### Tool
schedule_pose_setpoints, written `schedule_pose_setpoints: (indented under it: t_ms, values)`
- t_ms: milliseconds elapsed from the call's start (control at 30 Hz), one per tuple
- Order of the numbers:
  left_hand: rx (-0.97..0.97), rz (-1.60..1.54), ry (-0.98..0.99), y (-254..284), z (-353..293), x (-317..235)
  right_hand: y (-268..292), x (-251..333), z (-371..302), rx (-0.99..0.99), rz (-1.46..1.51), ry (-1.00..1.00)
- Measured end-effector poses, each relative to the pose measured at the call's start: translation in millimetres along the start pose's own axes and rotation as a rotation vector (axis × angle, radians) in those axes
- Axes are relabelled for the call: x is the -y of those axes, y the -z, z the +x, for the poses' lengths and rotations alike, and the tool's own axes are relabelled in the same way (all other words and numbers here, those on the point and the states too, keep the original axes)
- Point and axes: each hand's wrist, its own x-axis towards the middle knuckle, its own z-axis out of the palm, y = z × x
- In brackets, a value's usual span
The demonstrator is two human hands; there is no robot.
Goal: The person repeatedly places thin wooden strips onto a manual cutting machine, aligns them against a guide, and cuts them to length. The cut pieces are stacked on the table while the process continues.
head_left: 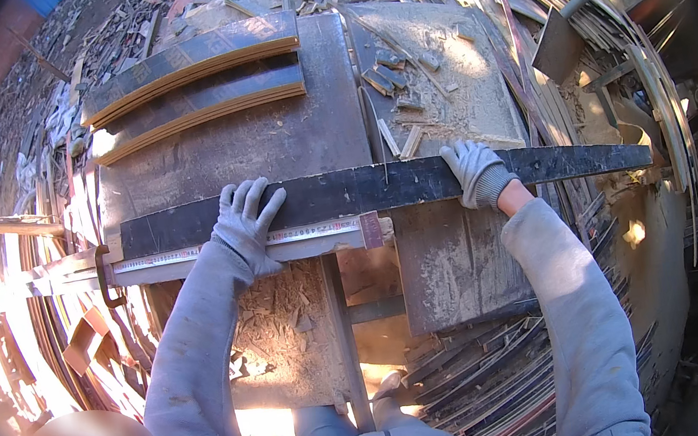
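A long, narrow black board (323, 195) lies crosswise over the saw table (235, 167). My left hand (249, 219), in a grey glove, grips the board, its fingers reaching over the far edge and its thumb down by the grey rail (309, 248). Along that rail runs a measuring tape (315, 232), with a small wooden block (371, 230) at its right end. Farther right, my gloved right hand (476, 171) is closed over the same board, fingertips at its far edge. Beyond the board's middle, a narrow slot (357, 83) runs away from me.
Two stacks of dark-faced strips (201, 118) with brown edges lie on the table's far left. Small wood offcuts (387, 74) and sawdust sit right of the slot. A metal clamp (107, 279) holds the rail's left end. Long wood strips (497, 384) are heaped below right.
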Motion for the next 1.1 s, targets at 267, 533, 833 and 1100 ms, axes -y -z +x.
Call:
schedule_pose_setpoints:
  t_ms: [267, 533, 833, 1100]
  values:
    - [-0.025, 0.016, -0.011, -4.8, 0.7, 1.8, 2.6, 3.7, 1.4, -0.012, -0.001, -0.017]
    - [0.067, 0.073, 0.042, -6.4, 9.7, 5.8, -3.3, -1.1, 17.8, -0.010, 0.124, -0.167]
    - [0.338, 0.149, 0.100, 29.8, 5.4, -17.7, 16.0, 23.2, -95.1, -0.174, 0.279, 0.015]
    - [0.475, 0.116, 0.113, 41.7, -65.0, -90.4, 63.9, 98.2, -214.5, -0.233, 0.418, 0.324]
